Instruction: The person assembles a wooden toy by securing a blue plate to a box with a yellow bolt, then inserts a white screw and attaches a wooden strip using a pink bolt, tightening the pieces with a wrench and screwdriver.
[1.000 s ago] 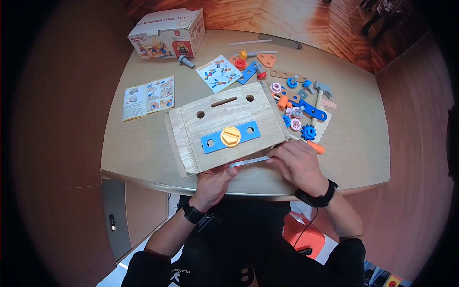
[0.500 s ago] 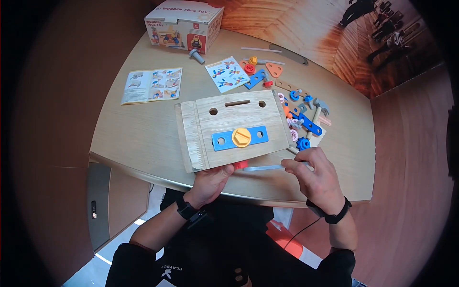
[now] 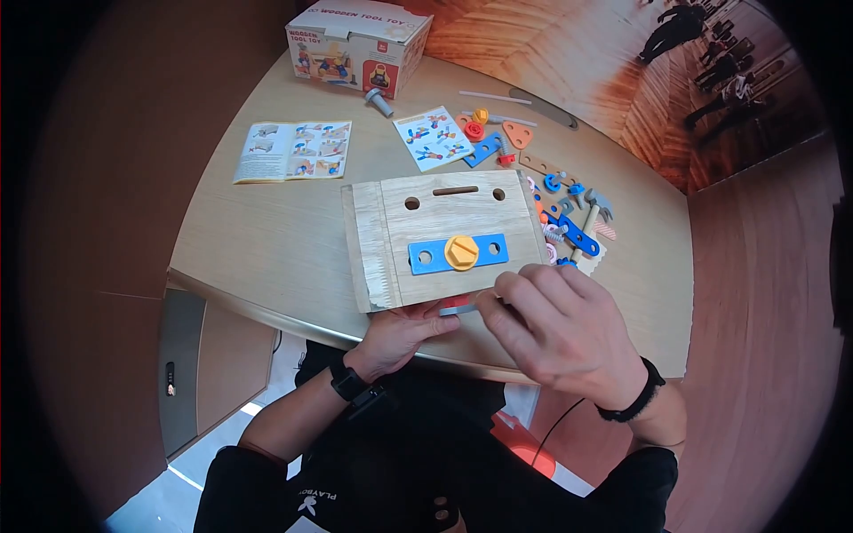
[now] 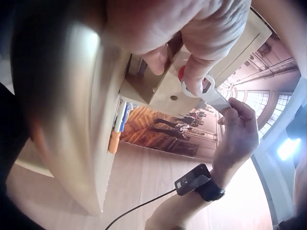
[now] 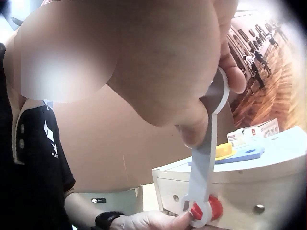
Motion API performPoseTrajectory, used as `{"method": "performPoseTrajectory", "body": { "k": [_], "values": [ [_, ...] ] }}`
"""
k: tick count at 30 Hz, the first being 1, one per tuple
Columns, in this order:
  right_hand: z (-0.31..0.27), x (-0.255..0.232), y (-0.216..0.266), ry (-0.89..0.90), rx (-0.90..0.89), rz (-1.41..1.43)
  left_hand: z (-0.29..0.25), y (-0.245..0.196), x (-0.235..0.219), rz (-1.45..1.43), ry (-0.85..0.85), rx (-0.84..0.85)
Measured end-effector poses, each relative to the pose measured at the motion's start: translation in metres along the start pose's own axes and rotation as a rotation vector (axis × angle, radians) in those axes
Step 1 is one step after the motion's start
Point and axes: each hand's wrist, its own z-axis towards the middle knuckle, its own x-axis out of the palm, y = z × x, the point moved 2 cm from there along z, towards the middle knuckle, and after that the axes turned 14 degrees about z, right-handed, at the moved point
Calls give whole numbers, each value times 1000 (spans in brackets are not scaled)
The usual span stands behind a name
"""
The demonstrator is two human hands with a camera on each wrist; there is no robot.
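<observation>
A wooden box is tilted at the table's front edge, a blue strip and a yellow bolt head on its face. Beneath its lower edge is the left hand, its thumb beside a red nut on the box's side. A grey wrench has one end around that nut. The right hand pinches the wrench's other end between thumb and fingers. In the left wrist view, left-hand fingers touch the wrench near the nut.
Behind and right lie toy parts, including a hammer and a blue strip with holes. Instruction sheets and a grey bolt lie farther back, near the toy carton.
The right hand has moved out to the right and then back left and nearer the head camera, still pinching the wrench. The left hand stays under the box.
</observation>
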Motion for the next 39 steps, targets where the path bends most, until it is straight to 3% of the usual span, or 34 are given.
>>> {"method": "performPoseTrajectory", "body": {
  "k": [10, 16, 18, 19, 25, 30, 39],
  "values": [
    [8, -2, 3, 50, 38, -40, 0, 2, -1, -18, -21, -14],
    [-7, 9, -14, -33, 85, -21, 2, 3, -1, 38, -35, 16],
    [-15, 19, -25, -212, 15, -40, 3, 4, -3, 50, -61, 24],
    [-19, 22, -26, -211, 15, -39, 2, 5, -4, 53, -62, 3],
    [-54, 54, -28, -340, 155, -102, 1, 6, -8, 73, -44, -14],
    [-71, 92, -32, -509, 345, 28, 1, 9, -7, 77, -32, 20],
    [-73, 139, -38, -423, 512, 349, 3, 14, -7, 17, -80, 122]
  ]
}}
